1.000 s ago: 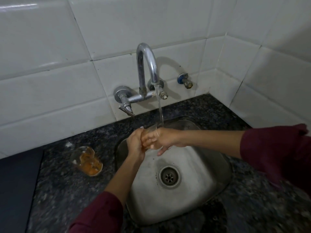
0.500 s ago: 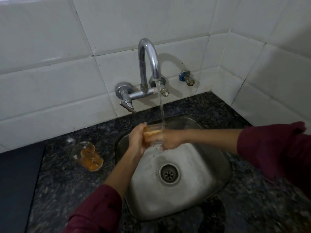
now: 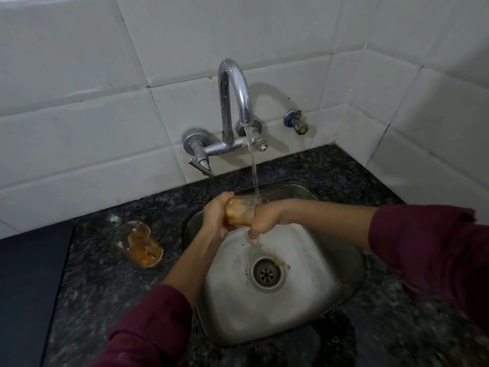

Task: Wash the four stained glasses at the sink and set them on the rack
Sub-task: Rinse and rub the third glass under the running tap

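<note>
Granite counter (image 3: 105, 287) surrounds one steel sink (image 3: 304, 300); one tap (image 3: 234, 102) runs into it. Two hands, left hand (image 3: 215, 217) and right hand (image 3: 264, 218), both clasp one stained glass (image 3: 240, 211) under the stream. One second glass (image 3: 139, 243) lies sideways left of the basin.

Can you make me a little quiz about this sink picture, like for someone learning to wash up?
1. True or false: water is running from the curved chrome tap.
2. Which hands hold the orange-stained clear glass under the stream: A) left only, B) right only, C) both?
3. Fill in: the other stained glass stands on the dark speckled stone ____, left of the steel sink.

Key: 1 true. 2 C, the left hand and right hand. 3 counter.
</note>
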